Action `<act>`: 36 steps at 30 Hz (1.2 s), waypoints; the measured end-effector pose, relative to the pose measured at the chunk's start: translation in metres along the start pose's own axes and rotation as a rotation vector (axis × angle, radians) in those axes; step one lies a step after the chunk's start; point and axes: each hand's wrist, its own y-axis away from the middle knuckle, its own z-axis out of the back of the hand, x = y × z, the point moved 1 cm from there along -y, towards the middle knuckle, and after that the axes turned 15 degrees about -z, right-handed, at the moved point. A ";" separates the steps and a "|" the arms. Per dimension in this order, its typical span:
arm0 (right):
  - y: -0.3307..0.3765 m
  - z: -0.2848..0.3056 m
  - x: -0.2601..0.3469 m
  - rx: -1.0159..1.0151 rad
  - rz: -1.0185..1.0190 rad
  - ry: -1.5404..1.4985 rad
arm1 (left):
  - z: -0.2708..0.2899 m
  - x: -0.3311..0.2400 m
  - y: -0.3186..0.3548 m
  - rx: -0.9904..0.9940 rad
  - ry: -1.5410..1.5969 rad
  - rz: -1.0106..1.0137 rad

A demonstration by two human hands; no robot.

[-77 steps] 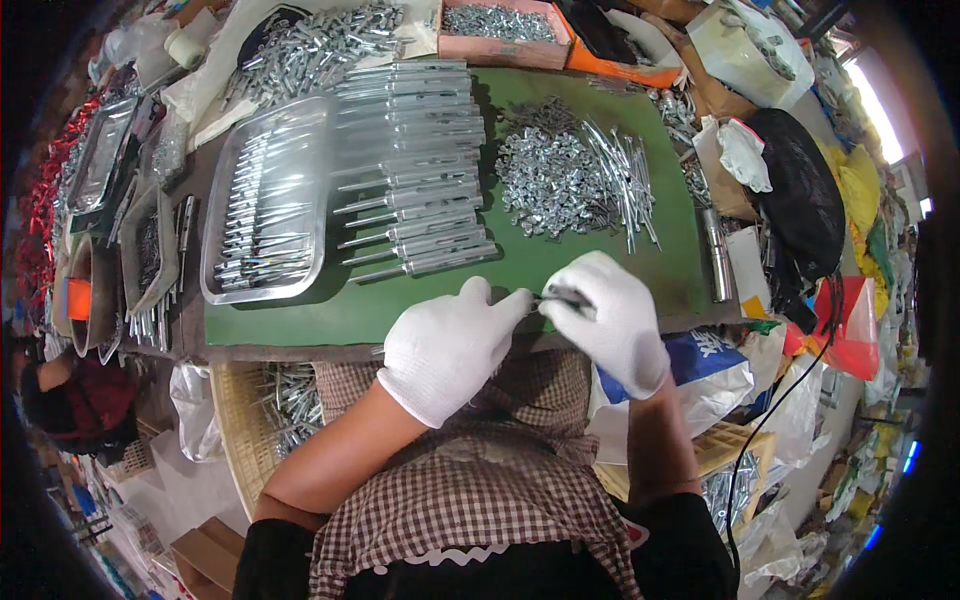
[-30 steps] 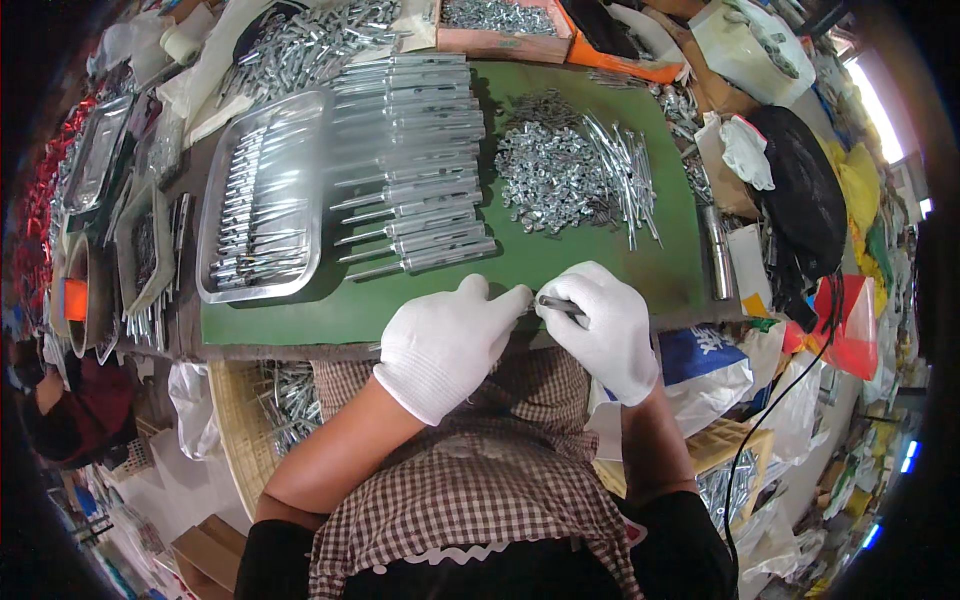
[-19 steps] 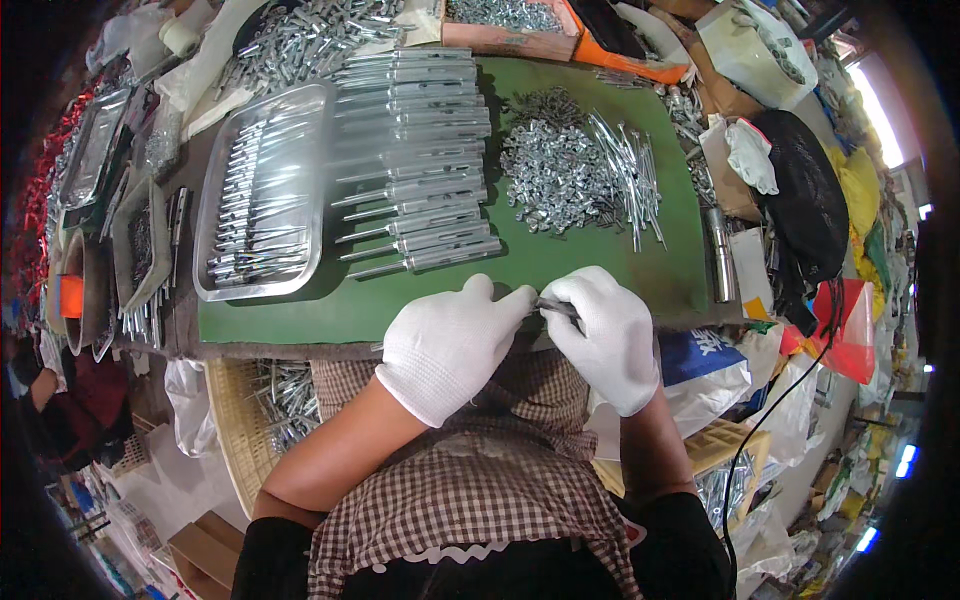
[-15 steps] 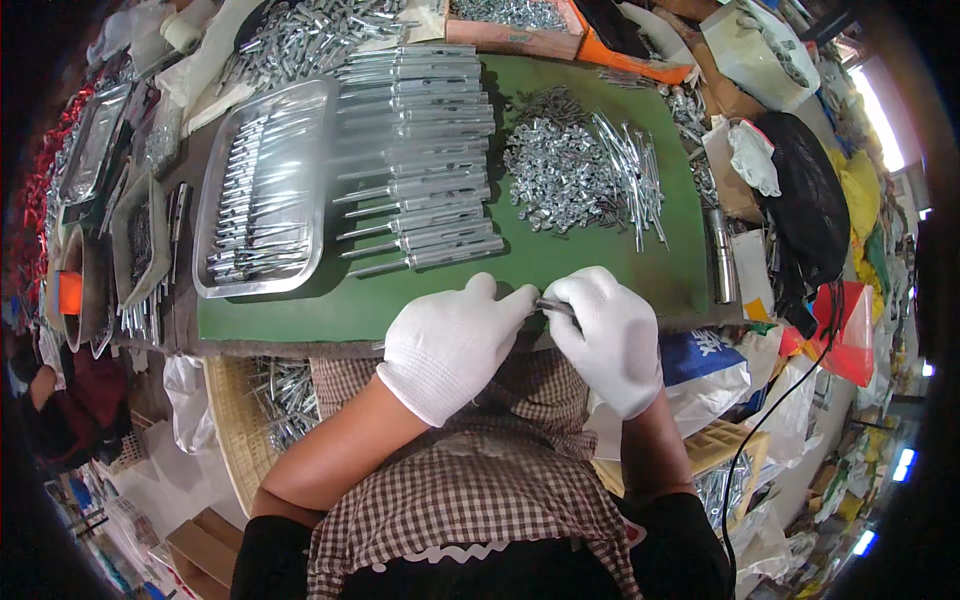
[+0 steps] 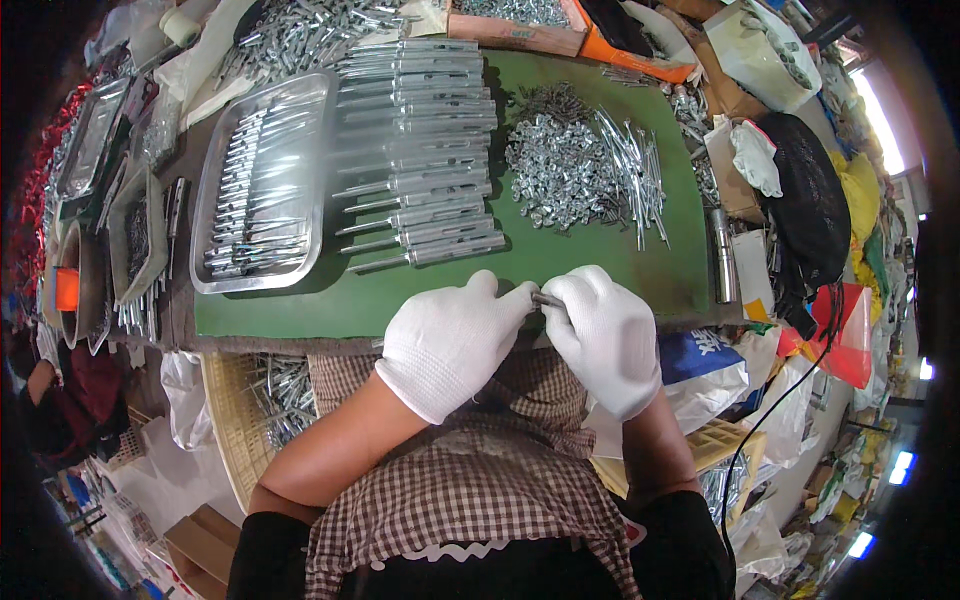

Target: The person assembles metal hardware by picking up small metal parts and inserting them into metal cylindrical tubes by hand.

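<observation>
In front of my apron, at the near edge of the green mat [image 5: 300, 318], both white-gloved hands meet over a slim grey metal rod [image 5: 546, 299]. My left hand [image 5: 448, 340] is closed round it, hiding most of its length. A short metal tip peeks out near the left wrist. Thumb and fingers of my right hand [image 5: 605, 340] pinch the rod's right end. Just beyond the hands lies a row of metal sleeve tubes [image 5: 455, 242] with thin rods sticking out leftward. Right of them are a heap of small silvery nuts [image 5: 555, 175] and several long bolts [image 5: 635, 180].
A clear-walled tray [image 5: 322, 215] of metal rods stands at the left of the mat. Dark screws [image 5: 550, 102] lie behind the nuts. An orange-sided box [image 5: 520, 35] is at the back. A thick metal cylinder [image 5: 722, 255] lies right. A yellow basket [image 5: 228, 420] sits below the table.
The fingers of my right hand have shifted slightly on the rod's end, and less of the rod shows between them. The left hand keeps its hold almost unmoved.
</observation>
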 end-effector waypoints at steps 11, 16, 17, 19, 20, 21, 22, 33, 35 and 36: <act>-0.002 -0.002 0.000 0.055 -0.100 -0.028 | -0.007 0.003 0.008 0.059 -0.157 -0.096; -0.006 -0.008 -0.015 0.042 -0.146 -0.509 | 0.003 0.000 -0.002 0.125 -0.113 -0.094; -0.008 -0.005 -0.010 0.107 -0.302 -0.792 | 0.004 -0.001 -0.003 0.155 -0.098 -0.087; -0.017 -0.014 -0.016 0.305 -0.628 -1.447 | 0.004 0.000 -0.002 0.154 -0.111 -0.093; -0.018 -0.027 -0.010 0.169 -0.377 -1.823 | 0.004 0.000 -0.001 0.150 -0.120 -0.094; -0.024 -0.035 -0.009 0.179 -0.283 -1.935 | 0.003 0.000 -0.002 0.152 -0.122 -0.097; -0.029 -0.039 -0.009 0.189 -0.185 -2.045 | 0.003 0.001 -0.002 0.138 -0.111 -0.098; -0.017 -0.053 0.002 -0.033 -0.203 -1.610 | 0.000 -0.006 -0.010 0.173 -0.202 -0.110; -0.013 -0.056 0.000 -0.221 -0.256 -1.491 | -0.001 -0.017 -0.022 0.171 -0.341 -0.156; -0.019 -0.051 -0.006 -0.089 -0.217 -1.799 | -0.002 -0.018 -0.027 0.177 -0.357 -0.180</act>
